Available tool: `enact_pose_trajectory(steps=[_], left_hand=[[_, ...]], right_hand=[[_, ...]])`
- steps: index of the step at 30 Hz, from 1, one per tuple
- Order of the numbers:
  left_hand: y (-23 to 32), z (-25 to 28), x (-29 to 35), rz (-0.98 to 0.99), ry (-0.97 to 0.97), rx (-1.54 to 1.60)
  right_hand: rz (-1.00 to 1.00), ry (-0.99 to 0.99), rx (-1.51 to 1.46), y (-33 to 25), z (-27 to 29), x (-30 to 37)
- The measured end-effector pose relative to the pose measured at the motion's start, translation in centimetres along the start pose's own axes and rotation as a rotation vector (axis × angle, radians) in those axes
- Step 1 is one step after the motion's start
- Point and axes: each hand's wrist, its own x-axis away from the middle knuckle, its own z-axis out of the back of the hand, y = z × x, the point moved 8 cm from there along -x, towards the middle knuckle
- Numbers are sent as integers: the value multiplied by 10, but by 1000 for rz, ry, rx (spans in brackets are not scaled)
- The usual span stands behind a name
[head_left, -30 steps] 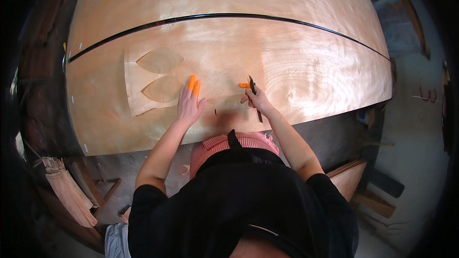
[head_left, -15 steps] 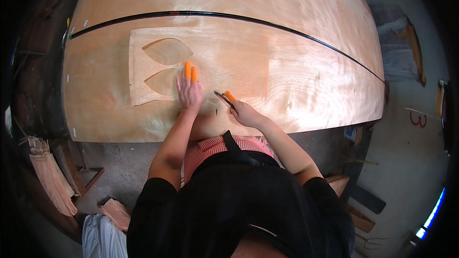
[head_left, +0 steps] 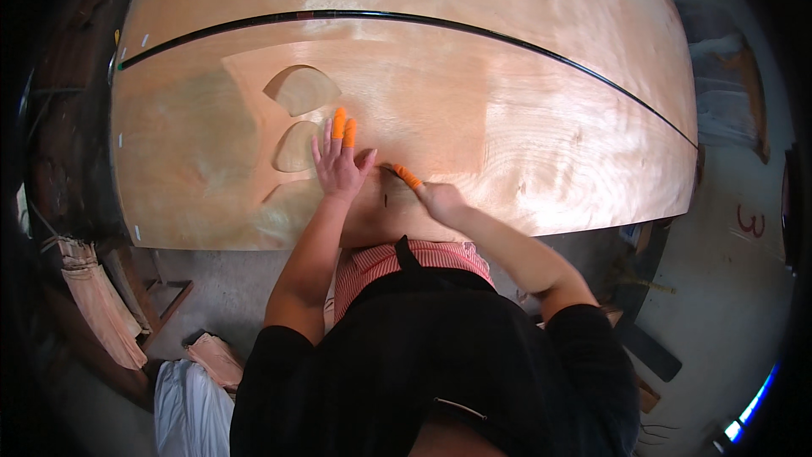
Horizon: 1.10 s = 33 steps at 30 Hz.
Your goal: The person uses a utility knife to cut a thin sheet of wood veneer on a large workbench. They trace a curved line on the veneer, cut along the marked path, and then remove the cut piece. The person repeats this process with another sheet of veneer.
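Observation:
A thin wood veneer sheet (head_left: 414, 110) lies on a larger pale wood sheet, its left edge curled up. Two leaf-shaped openings show in it, an upper opening (head_left: 302, 90) and a lower opening (head_left: 293, 147). My left hand (head_left: 340, 171) rests on the veneer right of the lower opening, fingers spread, orange covers on two of them. To its right, my right hand (head_left: 430, 195) is closed round a slim dark tool (head_left: 386, 166), an orange-covered finger stretched along it. Most of the tool is hidden by that finger, and I cannot tell its exact kind.
A long, thin black rod (head_left: 355, 13) lies across the big wood sheet (head_left: 592, 169) beyond the veneer. A small dark sliver (head_left: 386, 200) is near the front edge. White cloth (head_left: 190, 410) and folded pinkish material (head_left: 100, 305) are at the lower left.
The veneer's left edge has curled and shifted right, and the leaf openings look narrower. My left thumb has spread out. My right hand has turned and covers more of the dark tool.

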Motion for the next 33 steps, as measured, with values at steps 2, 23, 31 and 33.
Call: enact_pose_trajectory(steps=[2,23,31,33], left_hand=[[0,-1,-2,-3,-6,0],[-4,11,-6,33,-99,5],[-7,9,-2,58,-81,62],[-2,6,-1,14,-73,79]], right_hand=[[107,-121,161,24,14,0],[760,-71,431,-22,115,-100],[554,-21,442,21,118,-91],[360,-8,411,56,109,-73]])
